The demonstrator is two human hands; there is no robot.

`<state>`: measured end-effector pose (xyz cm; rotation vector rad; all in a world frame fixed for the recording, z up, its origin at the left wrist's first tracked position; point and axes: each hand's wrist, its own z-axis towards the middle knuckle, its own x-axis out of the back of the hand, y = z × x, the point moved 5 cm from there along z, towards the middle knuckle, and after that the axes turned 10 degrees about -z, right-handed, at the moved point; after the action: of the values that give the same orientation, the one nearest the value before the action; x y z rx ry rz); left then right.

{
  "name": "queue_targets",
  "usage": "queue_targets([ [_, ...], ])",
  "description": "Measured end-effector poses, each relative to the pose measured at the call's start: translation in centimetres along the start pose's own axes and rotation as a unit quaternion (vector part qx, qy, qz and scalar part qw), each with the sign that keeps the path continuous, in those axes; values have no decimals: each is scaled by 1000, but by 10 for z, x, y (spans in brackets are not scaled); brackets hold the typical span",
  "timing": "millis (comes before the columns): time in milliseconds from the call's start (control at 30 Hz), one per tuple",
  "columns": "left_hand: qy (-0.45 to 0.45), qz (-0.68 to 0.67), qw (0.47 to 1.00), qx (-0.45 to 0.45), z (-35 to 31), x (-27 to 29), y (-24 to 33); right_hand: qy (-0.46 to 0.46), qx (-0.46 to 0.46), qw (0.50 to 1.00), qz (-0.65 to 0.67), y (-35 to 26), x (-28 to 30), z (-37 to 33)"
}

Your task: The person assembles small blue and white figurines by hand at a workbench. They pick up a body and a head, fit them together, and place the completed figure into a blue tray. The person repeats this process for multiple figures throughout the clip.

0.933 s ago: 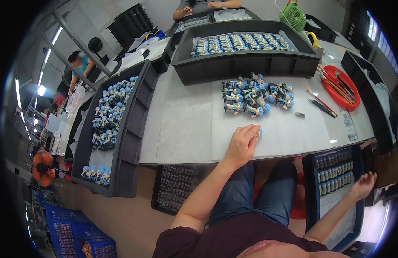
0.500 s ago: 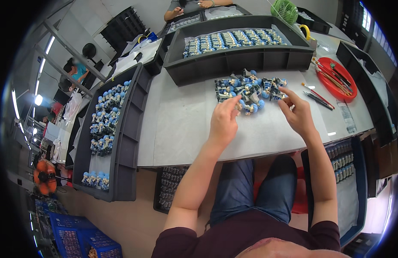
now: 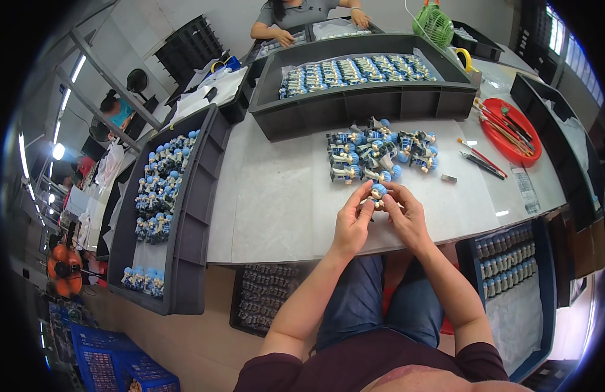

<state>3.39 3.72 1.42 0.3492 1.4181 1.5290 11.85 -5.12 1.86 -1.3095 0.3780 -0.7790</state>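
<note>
Close to the table's front edge, my left hand (image 3: 352, 223) and my right hand (image 3: 409, 217) both grip one small blue-haired figurine (image 3: 378, 192) between thumbs and fingers. Its head points away from me and its lower part is mostly hidden by my fingers. Just beyond my hands lies a loose pile of similar figurines (image 3: 382, 151) on a white sheet (image 3: 335, 225). A small grey block (image 3: 449, 178) rests on the sheet to the right of the pile.
A large grey crate (image 3: 364, 108) with rows of figurines stands behind the pile; another crate (image 3: 188, 261) of figurines is at left. Brushes lie in a red tray (image 3: 534, 159), with pens (image 3: 483, 164) beside it. A blue bin (image 3: 547, 287) is low right. A co-worker (image 3: 296, 13) sits opposite.
Both hands have come back from the pile toward me and together, now holding a figurine. The small grey block has come into sight. The co-worker's hands have moved down to the trays.
</note>
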Motion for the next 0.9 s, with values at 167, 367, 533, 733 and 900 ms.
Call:
queue_targets([
  [167, -21, 45, 998, 28, -5, 5, -10, 15, 5, 1000, 3, 5, 2, -1],
  [367, -25, -12, 999, 22, -7, 3, -6, -4, -1, 1000, 19, 11, 3, -3],
  [533, 5, -72, 996, 50, -5, 12, -6, -30, 22, 999, 35, 8, 1, -3],
  [733, 75, -132, 986, 63, -3, 23, -9, -70, 38, 996, -34, 0, -4, -5],
  [900, 83, -153, 981, 81, -3, 24, -11, -54, 30, 998, -32, 6, -4, -5],
])
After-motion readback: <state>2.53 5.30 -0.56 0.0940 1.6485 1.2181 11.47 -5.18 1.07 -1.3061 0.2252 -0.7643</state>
